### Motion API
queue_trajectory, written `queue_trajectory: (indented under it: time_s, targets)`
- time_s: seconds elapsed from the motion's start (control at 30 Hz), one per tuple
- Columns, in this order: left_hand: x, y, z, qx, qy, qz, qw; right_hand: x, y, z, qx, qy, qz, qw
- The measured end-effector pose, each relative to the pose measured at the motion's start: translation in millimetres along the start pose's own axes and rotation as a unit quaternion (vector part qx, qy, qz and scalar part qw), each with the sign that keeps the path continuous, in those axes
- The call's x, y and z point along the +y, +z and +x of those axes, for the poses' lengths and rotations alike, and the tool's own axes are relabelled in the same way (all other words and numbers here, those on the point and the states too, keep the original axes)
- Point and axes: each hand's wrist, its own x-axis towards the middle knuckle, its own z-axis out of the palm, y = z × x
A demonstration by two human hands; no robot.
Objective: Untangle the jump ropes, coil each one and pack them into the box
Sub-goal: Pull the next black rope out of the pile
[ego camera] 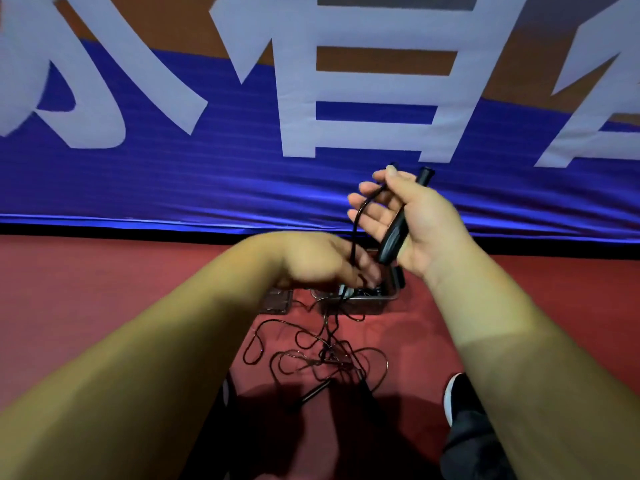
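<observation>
My right hand [412, 216] is raised in front of the banner and holds two black jump-rope handles [398, 233] against its palm with the thumb. A black cord [356, 220] arcs from the handles' top down to my left hand [322, 261], whose fingers curl round it just above the box. The clear plastic box [388, 296] sits on the red floor with rope parts inside. Below it a tangle of thin black rope [325, 351] lies spread on the floor, with another black handle [311, 393] near my feet.
A blue and orange banner [207, 188] with large white characters hangs close behind the box. A clear lid [277, 299] lies left of the box. My black shoe [457, 396] and dark trouser leg stand at the lower right on the red floor [104, 289].
</observation>
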Motion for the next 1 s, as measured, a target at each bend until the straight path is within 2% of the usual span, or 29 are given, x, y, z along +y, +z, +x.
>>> queue_trajectory:
  time_s: [0.07,0.17,0.23,0.33,0.43,0.5,0.57,0.63,0.67,0.7,0.83,0.9,1.0]
  targets:
    - [-7.7,2.2,4.1,0.001,-0.013,0.045,0.999,-2.0,-2.6,3.2,0.016,-0.012,0.014,1.000]
    - [5.3,-3.6,-4.7,0.045,-0.015,-0.073,0.996,-2.4,-9.6,9.7,0.036,-0.002,-0.005,0.999]
    - [22.3,-13.9,-14.7,0.098,0.034,-0.157,0.982,0.2,-15.3,11.1,0.044,0.027,-0.110,0.993]
    - [41.1,-30.2,-24.7,0.187,0.116,-0.322,0.921,7.8,-22.4,3.5,-0.008,0.117,-0.294,0.949]
    - [44.6,-42.4,-24.2,0.245,0.173,-0.422,0.856,15.9,-26.2,-8.9,-0.110,0.203,-0.374,0.898]
    - [41.4,-51.1,-21.1,0.281,0.194,-0.476,0.810,20.2,-24.6,-13.3,-0.149,0.203,-0.350,0.902]
    - [34.9,-58.2,-16.0,0.307,0.191,-0.531,0.767,20.7,-19.7,-16.4,-0.154,0.180,-0.327,0.915]
    - [30.9,-61.2,-11.8,0.302,0.166,-0.568,0.747,18.8,-13.9,-18.4,-0.137,0.152,-0.302,0.931]
    - [29.9,-60.3,-10.6,0.287,0.145,-0.574,0.753,16.6,-11.1,-19.1,-0.121,0.138,-0.282,0.942]
    - [28.0,-59.3,-9.4,0.272,0.112,-0.560,0.774,13.8,-8.5,-19.2,-0.103,0.125,-0.254,0.954]
    - [27.9,-36.4,-15.5,0.197,-0.002,-0.362,0.911,-1.5,-0.3,-14.1,-0.034,0.077,-0.089,0.992]
    - [24.8,-24.7,-16.1,0.168,0.020,-0.242,0.955,-7.1,0.6,-9.6,-0.011,0.056,0.001,0.998]
    - [19.3,-15.5,-16.8,0.122,0.063,-0.129,0.982,-12.2,-1.3,-5.6,0.010,0.026,0.098,0.995]
